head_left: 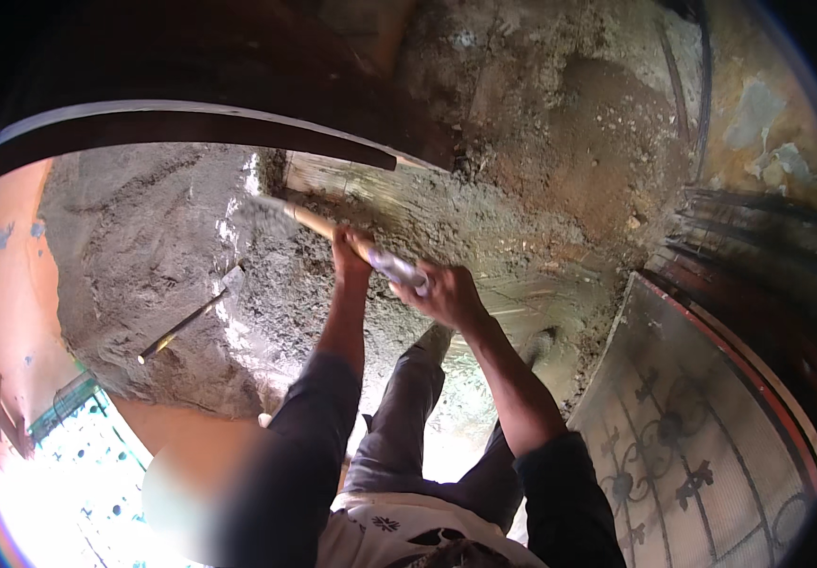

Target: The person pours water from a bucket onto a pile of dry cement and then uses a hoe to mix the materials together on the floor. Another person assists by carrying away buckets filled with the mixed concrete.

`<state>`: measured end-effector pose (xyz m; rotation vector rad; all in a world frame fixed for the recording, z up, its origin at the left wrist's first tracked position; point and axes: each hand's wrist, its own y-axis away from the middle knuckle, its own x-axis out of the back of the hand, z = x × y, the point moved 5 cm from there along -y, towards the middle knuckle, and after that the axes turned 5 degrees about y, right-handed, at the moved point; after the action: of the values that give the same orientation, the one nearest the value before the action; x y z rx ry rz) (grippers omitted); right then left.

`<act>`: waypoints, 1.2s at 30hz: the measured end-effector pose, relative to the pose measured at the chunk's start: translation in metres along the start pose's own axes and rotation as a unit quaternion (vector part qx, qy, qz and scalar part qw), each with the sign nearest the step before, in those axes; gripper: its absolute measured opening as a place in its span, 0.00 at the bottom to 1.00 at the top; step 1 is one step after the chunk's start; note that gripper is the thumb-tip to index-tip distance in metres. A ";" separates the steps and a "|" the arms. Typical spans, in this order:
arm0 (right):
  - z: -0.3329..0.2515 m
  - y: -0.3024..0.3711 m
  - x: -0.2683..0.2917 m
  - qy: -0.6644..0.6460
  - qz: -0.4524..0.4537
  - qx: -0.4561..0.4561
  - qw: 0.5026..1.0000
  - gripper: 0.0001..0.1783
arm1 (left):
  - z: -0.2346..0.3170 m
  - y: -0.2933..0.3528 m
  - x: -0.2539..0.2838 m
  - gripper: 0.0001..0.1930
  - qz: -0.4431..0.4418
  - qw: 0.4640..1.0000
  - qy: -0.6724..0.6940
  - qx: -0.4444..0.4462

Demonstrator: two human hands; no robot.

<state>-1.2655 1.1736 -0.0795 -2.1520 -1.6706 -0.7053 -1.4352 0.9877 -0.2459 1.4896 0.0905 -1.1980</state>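
Both my hands grip a long tool with a light wooden handle. My left hand is wrapped round the middle of the handle. Closed on its pale grey upper end, close to my body, is my right hand. The handle slants forward and left, and its greyish head, smeared by motion, meets the wet mortar. I cannot tell the head's shape. Left of my hands, a second tool with a slim dark handle and a pale end lies on the grey mortar layer.
A dark wooden panel overhangs the far left. Loose rubble covers the far floor. On the right leans a framed panel with metal scrollwork. Peeling walls stand at both sides. My legs straddle the near ground.
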 end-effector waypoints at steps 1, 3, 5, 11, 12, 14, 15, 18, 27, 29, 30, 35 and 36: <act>-0.016 0.020 0.023 -0.045 0.036 0.023 0.998 0.19 | -0.013 0.028 0.004 0.12 -0.005 0.999 0.047 -0.007; -0.041 0.054 0.062 -0.133 0.113 0.070 0.982 0.20 | -0.043 0.085 -0.011 0.13 -0.031 0.998 0.005 -0.049; -0.054 0.095 0.077 -0.041 0.090 0.085 0.991 0.18 | -0.053 0.124 0.007 0.14 -0.051 0.994 0.096 0.024; -0.061 0.228 0.114 -0.057 -0.005 -0.213 0.975 0.17 | -0.138 0.226 0.014 0.06 0.054 0.994 0.051 0.086; -0.060 0.248 0.128 -0.077 0.038 -0.260 0.962 0.17 | -0.156 0.239 0.003 0.06 0.103 0.993 0.002 0.066; -0.058 0.278 0.150 -0.141 0.097 -0.383 0.908 0.14 | -0.180 0.235 0.010 0.06 0.061 0.995 -0.036 0.066; -0.060 0.292 0.168 -0.177 0.122 -0.461 0.861 0.11 | -0.192 0.227 0.005 0.05 0.073 0.995 0.029 0.056; -0.057 0.313 0.214 -0.322 0.240 -0.494 0.771 0.15 | -0.261 0.193 0.059 0.04 0.076 0.985 -0.125 0.095; 0.044 0.361 0.373 0.117 0.260 -0.530 0.798 0.21 | -0.533 0.202 0.037 0.07 0.227 0.906 -0.043 0.354; 0.066 0.335 0.374 0.082 0.261 -0.571 0.774 0.22 | -0.534 0.177 0.048 0.06 0.246 0.908 -0.029 0.339; 0.064 0.293 0.368 0.022 0.271 -0.630 0.727 0.22 | -0.532 0.156 0.050 0.05 0.258 0.913 -0.041 0.314; 0.129 0.186 0.275 -0.151 0.171 -0.564 0.794 0.21 | -0.410 0.038 0.113 0.07 0.179 0.935 -0.167 0.258; 0.136 0.184 0.255 -0.193 0.157 -0.558 0.791 0.21 | -0.389 0.038 0.115 0.06 0.255 0.925 -0.104 0.261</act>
<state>-1.0148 1.4031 -0.0396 -3.4635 -0.9975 -1.4692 -1.1210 1.2133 -0.3724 1.6810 -0.7729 -0.9748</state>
